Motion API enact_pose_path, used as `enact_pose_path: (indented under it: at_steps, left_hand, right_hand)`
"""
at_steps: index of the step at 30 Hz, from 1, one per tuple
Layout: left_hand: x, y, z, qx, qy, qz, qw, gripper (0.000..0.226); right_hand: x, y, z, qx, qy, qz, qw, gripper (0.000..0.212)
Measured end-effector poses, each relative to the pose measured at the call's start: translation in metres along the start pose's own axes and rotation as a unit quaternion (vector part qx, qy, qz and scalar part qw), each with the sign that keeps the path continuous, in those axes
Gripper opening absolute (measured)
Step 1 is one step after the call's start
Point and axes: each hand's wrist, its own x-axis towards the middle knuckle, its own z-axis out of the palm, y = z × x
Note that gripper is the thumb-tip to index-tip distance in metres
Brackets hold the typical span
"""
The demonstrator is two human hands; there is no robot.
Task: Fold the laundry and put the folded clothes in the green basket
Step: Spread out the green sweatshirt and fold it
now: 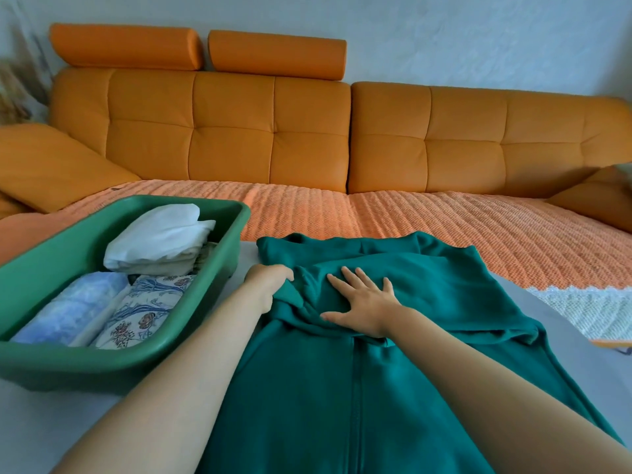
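Observation:
A teal green garment (427, 278) lies spread on the grey table (564, 336) in front of me, its far part folded over toward me. My left hand (268, 278) grips a bunched fold at the garment's left edge. My right hand (366, 299) rests flat on the cloth with fingers spread, pressing it down. The green basket (225, 254) stands to the left on the table. It holds a folded white piece (160, 234), a rolled light blue piece (68, 309) and a folded floral piece (143, 309).
An orange sofa (273, 131) with a ribbed orange cover (410, 220) runs across behind the table. Orange cushions (51, 165) lie at its left and right ends. A white knitted edge (581, 306) hangs at the right beside the table.

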Motion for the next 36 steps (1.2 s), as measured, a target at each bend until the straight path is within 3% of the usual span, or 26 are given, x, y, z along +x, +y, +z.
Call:
enact_pose_path:
  at_steps: [4,8,10,12,14,15,16,18,21,23,26,28,30,32,34,36]
  left_hand:
    - [-0.008,0.014,0.002,-0.002,-0.086,0.041,0.995,0.035]
    - [-0.025,0.036,0.016,0.012,-0.149,0.123,0.981,0.047]
    - [-0.034,0.047,0.032,0.033,-0.169,0.159,0.972,0.062]
    - [-0.042,0.055,0.055,0.083,-0.182,0.196,0.960,0.072]
    - [-0.051,0.058,0.082,0.117,-0.217,0.210,0.946,0.074]
    - [-0.055,0.058,0.096,0.123,-0.249,0.195,0.941,0.072]
    - [-0.058,0.057,0.108,0.124,-0.286,0.167,0.935,0.067]
    - [-0.063,0.052,0.121,0.121,-0.340,0.101,0.927,0.065]
    - [-0.059,0.047,0.115,0.109,-0.367,0.085,0.920,0.063]
    - [-0.056,0.046,0.105,0.104,-0.322,0.130,0.932,0.055]
    - [-0.043,0.048,0.093,0.180,-0.147,0.263,0.936,0.049]
    - [-0.036,0.048,0.088,0.274,-0.091,0.356,0.889,0.045]
    - [-0.035,0.043,0.091,0.356,-0.135,0.388,0.840,0.040]
    - [-0.037,0.030,0.104,0.472,-0.193,0.362,0.780,0.062]
    - [-0.040,0.013,0.116,0.562,-0.221,0.312,0.733,0.077]
    - [-0.037,0.004,0.121,0.569,-0.223,0.274,0.742,0.084]
  right_hand:
    - [-0.003,-0.004,-0.003,0.013,0.000,0.001,1.000,0.093]
    - [-0.007,0.008,-0.017,0.193,0.032,0.017,0.981,0.083]
    - [-0.013,0.018,-0.029,0.337,0.101,0.035,0.936,0.061]
    - [-0.021,0.027,-0.043,0.500,0.156,0.063,0.850,0.045]
    - [-0.026,0.039,-0.055,0.609,0.154,0.103,0.771,0.035]
    - [-0.025,0.043,-0.058,0.629,0.138,0.116,0.756,0.036]
    - [-0.026,0.046,-0.060,0.623,0.124,0.127,0.762,0.044]
    - [-0.024,0.050,-0.056,0.548,0.122,0.156,0.813,0.060]
    - [-0.024,0.054,-0.043,0.454,0.130,0.188,0.861,0.039]
    - [-0.020,0.058,-0.037,0.409,0.151,0.189,0.880,0.039]
    - [-0.019,0.058,-0.043,0.400,0.187,0.180,0.879,0.040]
    - [-0.024,0.062,-0.050,0.420,0.208,0.170,0.867,0.042]
    - [-0.028,0.074,-0.052,0.416,0.230,0.172,0.863,0.047]
    - [-0.032,0.085,-0.048,0.380,0.234,0.194,0.873,0.055]
    - [-0.036,0.090,-0.040,0.303,0.215,0.201,0.907,0.059]
    - [-0.040,0.089,-0.036,0.161,0.224,0.173,0.946,0.072]
